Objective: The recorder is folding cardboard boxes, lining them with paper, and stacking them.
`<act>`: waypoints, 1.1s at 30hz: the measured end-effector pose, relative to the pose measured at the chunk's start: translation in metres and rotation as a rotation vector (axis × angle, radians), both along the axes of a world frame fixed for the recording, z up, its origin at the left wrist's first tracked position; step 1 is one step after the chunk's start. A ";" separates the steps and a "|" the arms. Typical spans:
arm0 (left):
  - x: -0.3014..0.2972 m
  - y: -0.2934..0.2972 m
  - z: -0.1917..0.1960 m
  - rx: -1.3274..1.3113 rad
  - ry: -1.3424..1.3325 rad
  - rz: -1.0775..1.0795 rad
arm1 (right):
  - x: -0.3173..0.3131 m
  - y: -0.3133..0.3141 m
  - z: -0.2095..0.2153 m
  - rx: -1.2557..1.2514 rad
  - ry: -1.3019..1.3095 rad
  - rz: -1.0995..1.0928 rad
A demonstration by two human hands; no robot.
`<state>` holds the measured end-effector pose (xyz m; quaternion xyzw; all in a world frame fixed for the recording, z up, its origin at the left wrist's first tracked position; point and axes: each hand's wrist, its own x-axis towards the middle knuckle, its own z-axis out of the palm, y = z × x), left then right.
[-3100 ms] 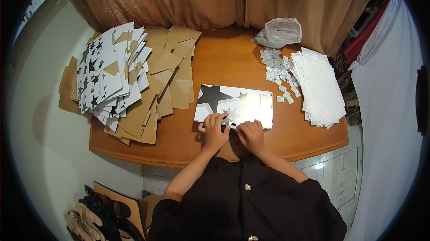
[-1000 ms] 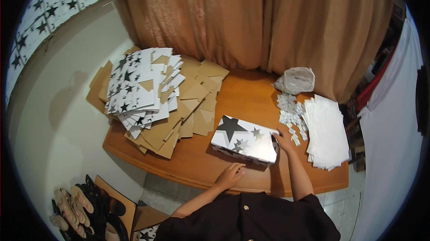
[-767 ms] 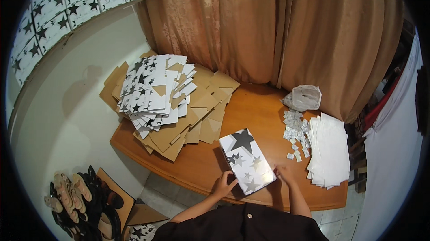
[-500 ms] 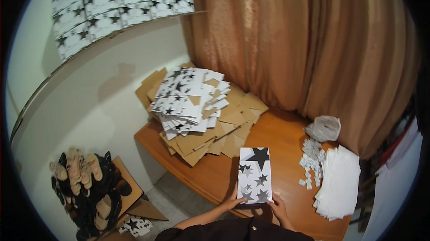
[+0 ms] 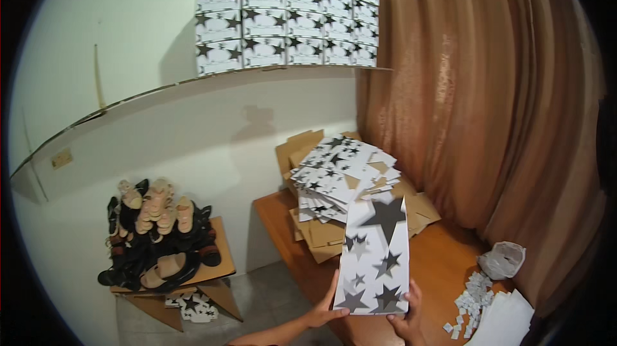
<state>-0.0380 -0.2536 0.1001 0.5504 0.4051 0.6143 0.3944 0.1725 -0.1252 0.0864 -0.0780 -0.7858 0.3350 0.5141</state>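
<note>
A white shoebox printed with black and grey stars is held up in front of me, tilted, above the wooden table. My left hand grips its lower left edge, thumb on the near corner. On the opposite side my right hand clasps the lower right corner. The box's underside and the fingers beneath it are hidden. Just beyond the box lies a pile of flat star-printed cardboard blanks, with plain brown cardboard sheets under them.
Stacked star-printed boxes fill a wall shelf. Sandals crowd a low stand at left. Small white packets, a clear plastic bag and white paper sheets lie at the table's right. A brown curtain hangs behind.
My view has swung up and left, bringing the shelf of boxes lower in the picture. The held shoebox is raised and looks larger; both hands keep their grip on it.
</note>
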 end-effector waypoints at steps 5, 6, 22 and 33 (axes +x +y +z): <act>-0.067 -0.020 0.092 0.145 0.267 0.196 | -0.097 0.022 0.098 0.301 0.278 0.270; -0.082 -0.029 0.109 0.177 0.334 0.258 | -0.120 0.025 0.115 0.346 0.315 0.287; -0.315 -0.101 0.443 0.783 0.953 0.927 | -0.404 -0.053 0.530 0.393 0.659 0.711; -0.437 -0.078 0.426 0.480 1.504 1.368 | -0.497 -0.033 0.611 0.254 0.859 0.672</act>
